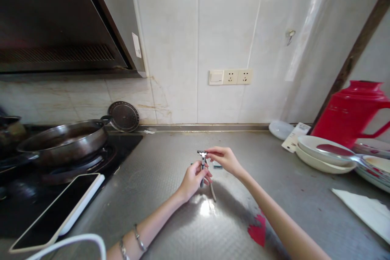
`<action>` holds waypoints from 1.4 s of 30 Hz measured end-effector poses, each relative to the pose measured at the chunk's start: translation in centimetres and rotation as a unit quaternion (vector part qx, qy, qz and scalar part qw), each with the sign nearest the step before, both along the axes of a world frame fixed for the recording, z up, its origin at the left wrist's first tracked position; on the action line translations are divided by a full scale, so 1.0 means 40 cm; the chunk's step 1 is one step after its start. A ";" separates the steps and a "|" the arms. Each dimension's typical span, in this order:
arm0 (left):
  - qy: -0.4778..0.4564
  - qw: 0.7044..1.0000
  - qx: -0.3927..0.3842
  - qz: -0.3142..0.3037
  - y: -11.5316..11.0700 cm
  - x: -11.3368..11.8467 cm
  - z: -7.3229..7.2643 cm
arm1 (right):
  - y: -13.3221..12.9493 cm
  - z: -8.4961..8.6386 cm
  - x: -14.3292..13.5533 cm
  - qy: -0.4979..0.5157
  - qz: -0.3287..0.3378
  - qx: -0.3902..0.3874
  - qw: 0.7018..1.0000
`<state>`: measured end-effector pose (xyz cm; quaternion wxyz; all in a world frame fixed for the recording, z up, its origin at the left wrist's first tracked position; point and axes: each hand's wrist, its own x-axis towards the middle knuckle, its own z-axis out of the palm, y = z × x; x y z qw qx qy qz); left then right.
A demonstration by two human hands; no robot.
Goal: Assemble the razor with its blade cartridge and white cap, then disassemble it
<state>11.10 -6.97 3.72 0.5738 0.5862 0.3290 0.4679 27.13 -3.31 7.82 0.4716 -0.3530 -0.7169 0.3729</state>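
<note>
Upright over the metal counter is a razor [202, 163] with a dark handle and a T-shaped head. My left hand [195, 178] is closed around its handle. At the top, my right hand [222, 158] pinches the right end of the razor head between thumb and fingertips. Just behind the hands, a small dark rectangular piece [217, 166], perhaps a blade cartridge, lies on the counter. A thin beige strip-like thing [212, 192] slants down below my hands, its upper part hidden by my fingers.
At left, a steel pan [65, 140] stands on the black stove, with a white-cased phone [61, 211] at its front edge. Stacked dishes [323, 162] and a red jug [347, 113] are at right. A red patch [257, 229] shows near my right forearm.
</note>
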 end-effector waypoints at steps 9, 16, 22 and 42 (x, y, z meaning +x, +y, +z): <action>0.004 1.000 -0.010 0.001 0.000 -0.001 -0.004 | 0.003 -0.002 0.002 0.018 -0.001 -0.010 1.000; 0.010 1.000 -0.005 0.005 0.002 -0.001 -0.009 | 0.002 -0.002 0.002 0.008 -0.002 -0.003 1.000; 0.014 1.000 -0.018 0.002 0.004 -0.002 -0.015 | 0.004 -0.006 0.003 0.004 -0.009 -0.005 1.000; -0.002 0.999 -0.039 0.018 -0.018 0.016 0.007 | -0.011 0.004 -0.001 -0.020 -0.020 0.046 0.999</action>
